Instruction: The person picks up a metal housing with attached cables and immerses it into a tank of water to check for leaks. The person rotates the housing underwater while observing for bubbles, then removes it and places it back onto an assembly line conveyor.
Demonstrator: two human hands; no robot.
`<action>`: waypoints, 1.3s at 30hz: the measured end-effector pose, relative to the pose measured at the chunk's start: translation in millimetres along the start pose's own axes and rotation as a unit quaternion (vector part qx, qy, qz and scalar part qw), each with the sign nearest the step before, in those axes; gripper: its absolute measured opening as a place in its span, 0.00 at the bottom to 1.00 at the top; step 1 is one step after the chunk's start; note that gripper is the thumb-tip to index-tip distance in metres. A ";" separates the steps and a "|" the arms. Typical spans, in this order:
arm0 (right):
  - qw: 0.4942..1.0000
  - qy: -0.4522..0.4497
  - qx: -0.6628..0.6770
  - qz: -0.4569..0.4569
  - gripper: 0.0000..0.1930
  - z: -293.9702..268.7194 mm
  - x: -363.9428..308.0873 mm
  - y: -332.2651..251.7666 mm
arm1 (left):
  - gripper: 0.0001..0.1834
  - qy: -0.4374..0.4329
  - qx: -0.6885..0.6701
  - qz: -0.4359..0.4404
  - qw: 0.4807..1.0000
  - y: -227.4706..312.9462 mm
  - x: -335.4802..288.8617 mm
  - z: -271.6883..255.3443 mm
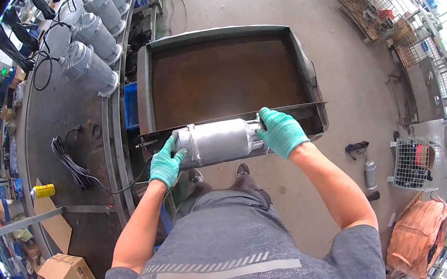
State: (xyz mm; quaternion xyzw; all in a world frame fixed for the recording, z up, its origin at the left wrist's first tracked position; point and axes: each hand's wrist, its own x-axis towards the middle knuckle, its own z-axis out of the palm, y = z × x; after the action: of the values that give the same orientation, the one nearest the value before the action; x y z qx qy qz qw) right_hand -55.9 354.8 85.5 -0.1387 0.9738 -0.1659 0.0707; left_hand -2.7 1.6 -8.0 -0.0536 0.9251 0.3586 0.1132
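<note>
Grey cylinder held level by both ends

The person's two gloved hands are closed on a grey metal cylinder in front of the body: the left hand grips its left end, the right hand the fittings at its right end. This two-ended hold probably shares the weight and stops it rolling. The cylinder lies across the near edge of a shallow metal tray; whether it rests there I cannot tell.

A black cable runs from near the left hand to a loose coil on the tabletop, which likely keeps the slack off the floor. A yellow can sits farther down that side.

Beyond, a row of similar cylinders lines the tabletop's edge nearest the tray, seemingly for easy reach, with cable bundles on the far side, apparently to leave the edge free of cord. Off to the right, a wire basket and an orange sack stand on the floor.
</note>
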 end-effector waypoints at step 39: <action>0.999 -0.031 -0.012 0.035 0.15 1.4 7.9 -3.7 | 0.37 -0.016 -0.054 -0.018 0.998 -1.3 2.2 0.2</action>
State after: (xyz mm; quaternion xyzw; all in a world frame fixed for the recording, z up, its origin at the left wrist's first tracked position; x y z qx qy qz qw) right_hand -62.2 348.7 84.7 -0.1104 0.9773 -0.1474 0.1050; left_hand -4.6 0.7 -9.5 -0.0702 0.9014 0.4066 0.1311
